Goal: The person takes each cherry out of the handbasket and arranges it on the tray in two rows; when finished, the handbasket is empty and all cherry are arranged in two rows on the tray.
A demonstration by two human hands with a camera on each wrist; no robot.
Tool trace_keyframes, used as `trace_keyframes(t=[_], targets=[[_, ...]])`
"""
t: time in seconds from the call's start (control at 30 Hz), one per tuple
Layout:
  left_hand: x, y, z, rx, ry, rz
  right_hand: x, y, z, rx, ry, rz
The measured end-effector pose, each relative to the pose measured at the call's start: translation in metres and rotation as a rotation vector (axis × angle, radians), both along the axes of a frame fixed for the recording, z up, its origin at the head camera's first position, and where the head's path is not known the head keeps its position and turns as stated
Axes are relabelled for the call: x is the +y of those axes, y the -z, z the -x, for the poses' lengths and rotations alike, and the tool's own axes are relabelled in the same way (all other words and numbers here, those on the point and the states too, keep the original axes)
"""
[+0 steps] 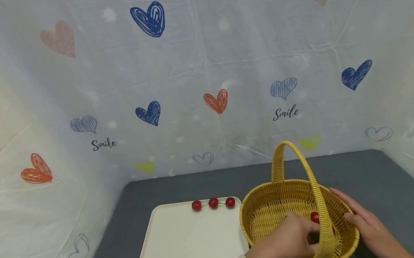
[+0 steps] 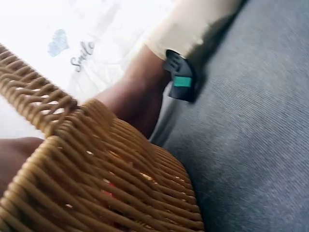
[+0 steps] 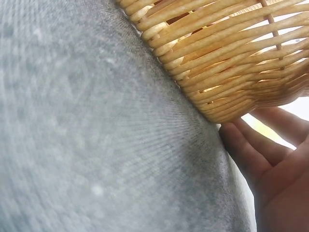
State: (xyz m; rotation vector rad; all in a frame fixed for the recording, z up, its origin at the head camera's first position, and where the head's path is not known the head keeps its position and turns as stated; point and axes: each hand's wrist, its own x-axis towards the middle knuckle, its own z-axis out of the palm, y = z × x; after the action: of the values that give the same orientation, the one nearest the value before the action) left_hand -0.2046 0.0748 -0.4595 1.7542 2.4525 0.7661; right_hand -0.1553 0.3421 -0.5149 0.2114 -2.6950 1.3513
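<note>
A yellow wicker basket (image 1: 258, 201) with a tall arched handle stands at the right. My left hand (image 1: 293, 236) reaches inside it with bent fingers, close to a red cherry (image 1: 315, 217). The handle covers its fingertips, and I cannot tell whether they hold anything. At the basket's right side, my right hand (image 1: 370, 225) holds the rim, thumb over the edge and fingers along the outside. In the right wrist view its fingers (image 3: 246, 150) touch the woven wall (image 3: 227, 63). Three red cherries (image 1: 213, 203) lie in a row on a white tray (image 1: 184, 244).
Left of the basket, the tray stands close against it on a dark grey table surface (image 1: 112, 250). The tall handle (image 1: 304, 163) arches over the basket's opening. A pale curtain (image 1: 181, 61) with printed hearts encloses the table's back and sides.
</note>
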Motion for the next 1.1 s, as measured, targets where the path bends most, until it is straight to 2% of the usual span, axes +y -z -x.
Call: trace_keyframes(t=[0.17, 0.3, 0.43, 0.6, 0.93, 1.1], targets=[[0.000, 0.002, -0.003, 0.122, -0.008, 0.105, 0.000, 0.002, 0.000, -0.004, 0.003, 0.003], [0.002, 0.002, -0.003, 0.157, -0.006, 0.137, 0.001, 0.003, 0.000, -0.006, -0.007, 0.009], [0.006, 0.002, -0.003, 0.129, -0.023, 0.183, 0.003, 0.004, 0.001, -0.030, -0.008, 0.028], [0.010, 0.003, -0.002, 0.109, -0.062, 0.248, 0.004, 0.004, 0.002, -0.020, -0.008, 0.011], [0.010, 0.003, -0.001, 0.086, -0.049, 0.247, 0.002, 0.001, 0.000, -0.006, 0.000, -0.010], [0.007, 0.003, 0.001, 0.047, -0.030, 0.205, 0.002, 0.001, 0.000, 0.007, -0.003, -0.011]])
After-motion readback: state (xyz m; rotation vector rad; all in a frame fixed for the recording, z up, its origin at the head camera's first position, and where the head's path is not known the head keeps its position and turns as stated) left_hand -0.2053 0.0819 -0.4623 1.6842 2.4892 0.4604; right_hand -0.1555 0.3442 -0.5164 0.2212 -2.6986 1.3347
